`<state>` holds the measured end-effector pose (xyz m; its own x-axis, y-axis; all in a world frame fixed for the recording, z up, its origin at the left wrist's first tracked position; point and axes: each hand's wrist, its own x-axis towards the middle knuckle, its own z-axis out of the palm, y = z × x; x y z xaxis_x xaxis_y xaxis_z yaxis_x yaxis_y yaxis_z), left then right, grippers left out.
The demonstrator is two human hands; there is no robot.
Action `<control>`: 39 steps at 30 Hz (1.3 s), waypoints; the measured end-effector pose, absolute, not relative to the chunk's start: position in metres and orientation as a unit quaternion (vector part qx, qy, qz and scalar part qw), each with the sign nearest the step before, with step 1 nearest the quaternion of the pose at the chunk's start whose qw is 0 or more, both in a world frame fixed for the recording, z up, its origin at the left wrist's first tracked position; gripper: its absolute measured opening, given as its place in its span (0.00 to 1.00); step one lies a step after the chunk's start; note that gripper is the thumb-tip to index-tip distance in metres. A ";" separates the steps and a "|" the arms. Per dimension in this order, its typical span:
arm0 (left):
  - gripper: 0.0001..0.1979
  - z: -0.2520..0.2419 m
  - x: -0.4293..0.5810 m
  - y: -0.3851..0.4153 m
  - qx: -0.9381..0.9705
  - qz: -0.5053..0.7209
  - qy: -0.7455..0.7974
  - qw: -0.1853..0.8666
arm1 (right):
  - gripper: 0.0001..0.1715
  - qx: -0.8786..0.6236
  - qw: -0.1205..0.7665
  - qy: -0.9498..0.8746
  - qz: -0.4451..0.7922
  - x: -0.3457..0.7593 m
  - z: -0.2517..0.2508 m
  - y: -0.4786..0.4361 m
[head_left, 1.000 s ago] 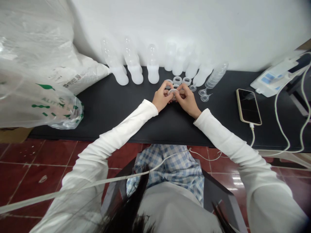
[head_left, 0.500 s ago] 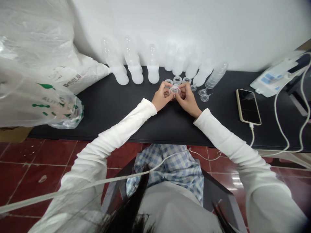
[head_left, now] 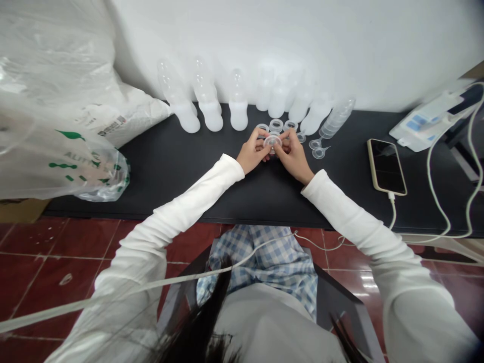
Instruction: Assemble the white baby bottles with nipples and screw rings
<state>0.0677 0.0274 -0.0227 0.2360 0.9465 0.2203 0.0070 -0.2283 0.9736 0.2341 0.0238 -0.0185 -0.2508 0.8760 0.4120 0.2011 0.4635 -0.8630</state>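
Above the black table, my left hand [head_left: 251, 153] and my right hand [head_left: 295, 157] meet, both closed on one clear plastic bottle ring [head_left: 273, 143]. Thumbs press at its near side while the fingers curl around its edges; a small translucent piece, perhaps a nipple, shows in its middle. Just beyond my fingertips lie loose rings [head_left: 276, 125]. Clear funnel-shaped nipples [head_left: 318, 152] rest to the right of my right hand, beside a leaning stack of clear caps [head_left: 338, 118].
Baby bottles with milky white lower parts [head_left: 239, 116] stand along the wall, several at right of centre. A charging phone [head_left: 386, 166] and a white-and-blue box [head_left: 425, 121] are at right, with cables. Large plastic bags [head_left: 94, 156] cover the table's left end.
The ring has tipped slightly in my fingers, so its face shows more fully. Both hands stay in nearly the same place.
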 end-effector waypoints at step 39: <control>0.17 0.004 0.061 0.019 0.463 0.512 0.351 0.633 | 0.25 -0.646 0.360 -0.650 -0.175 0.330 0.056 0.047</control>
<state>0.0605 0.0187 0.0035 0.2288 0.9730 0.0307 -0.3236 0.0463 0.9451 0.3300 0.0466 0.0556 0.0938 0.7136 0.6943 0.9655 0.1049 -0.2383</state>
